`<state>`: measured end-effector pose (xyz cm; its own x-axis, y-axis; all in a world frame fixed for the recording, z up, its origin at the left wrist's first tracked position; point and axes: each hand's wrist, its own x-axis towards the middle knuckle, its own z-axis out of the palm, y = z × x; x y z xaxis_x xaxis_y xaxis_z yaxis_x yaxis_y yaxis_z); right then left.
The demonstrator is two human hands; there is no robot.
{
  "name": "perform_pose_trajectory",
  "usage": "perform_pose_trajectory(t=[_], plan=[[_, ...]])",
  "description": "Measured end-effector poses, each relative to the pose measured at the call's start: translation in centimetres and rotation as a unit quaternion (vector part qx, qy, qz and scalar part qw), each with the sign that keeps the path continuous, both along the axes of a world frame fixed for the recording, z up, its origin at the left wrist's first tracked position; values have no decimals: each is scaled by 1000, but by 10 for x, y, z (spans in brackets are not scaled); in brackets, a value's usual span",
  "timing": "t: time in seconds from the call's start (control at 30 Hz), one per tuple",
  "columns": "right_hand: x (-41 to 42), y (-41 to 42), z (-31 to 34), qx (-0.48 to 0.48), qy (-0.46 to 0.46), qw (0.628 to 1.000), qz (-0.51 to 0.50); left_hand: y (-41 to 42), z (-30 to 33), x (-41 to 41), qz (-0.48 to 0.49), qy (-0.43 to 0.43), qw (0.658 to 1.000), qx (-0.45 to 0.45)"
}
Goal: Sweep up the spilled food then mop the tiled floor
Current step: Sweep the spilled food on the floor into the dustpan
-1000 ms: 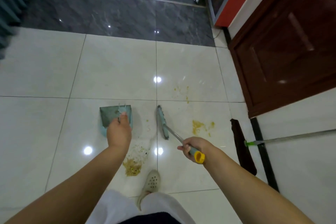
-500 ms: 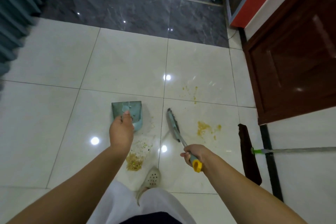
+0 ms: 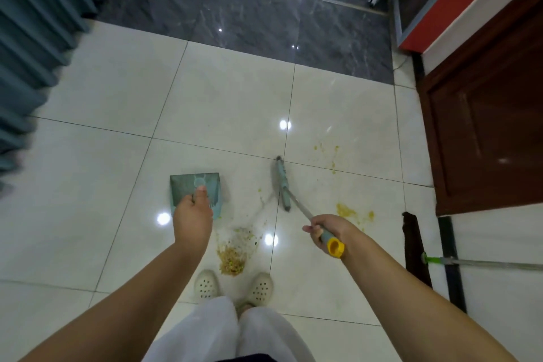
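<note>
My left hand [image 3: 192, 219] grips the handle of a teal dustpan [image 3: 188, 188] that stands on the white tiled floor [image 3: 223, 103]. My right hand [image 3: 327, 229] is shut on the yellow-capped handle of a broom, whose teal head [image 3: 282, 185] rests on the floor to the right of the dustpan. A pile of spilled food [image 3: 233, 258] lies just in front of my two white shoes. Yellow smears [image 3: 348, 211] stain the tile beyond my right hand, and smaller specks [image 3: 327, 154] lie farther off.
A mop with a dark cloth head [image 3: 415, 247] and green-jointed pole [image 3: 482, 264] lies at the right. A brown wooden door [image 3: 487, 114] stands beyond it. Grey curtains [image 3: 38, 32] hang at the left. Dark marble floor [image 3: 249, 15] lies ahead.
The broom head has swung away from me, toward the tile joint. My second shoe has come into view beside the food pile. The dustpan stays in my left hand.
</note>
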<state>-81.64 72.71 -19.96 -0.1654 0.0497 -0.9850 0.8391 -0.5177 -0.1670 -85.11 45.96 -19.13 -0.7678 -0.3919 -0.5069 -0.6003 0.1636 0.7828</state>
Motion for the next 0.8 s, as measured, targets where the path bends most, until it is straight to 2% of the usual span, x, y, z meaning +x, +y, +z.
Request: perform_pose_trajectory(t=[0.13, 0.27, 0.43, 0.63, 0.8], plan=[[-26, 0, -13, 64, -3, 998, 25, -30, -6, -11, 2, -6, 1000, 3], [-45, -25, -29, 86, -17, 993, 77, -66, -14, -23, 11, -2, 1000, 25], [-48, -88, -36, 81, -19, 988, 133, -89, -20, -37, 15, 8, 999, 40], [-52, -139, -28, 36, -10, 991, 131, -91, -17, -53, 3, 8, 1000, 23], [-59, -145, -14, 15, 10, 993, 115, -84, -14, -65, 3, 13, 1000, 22]])
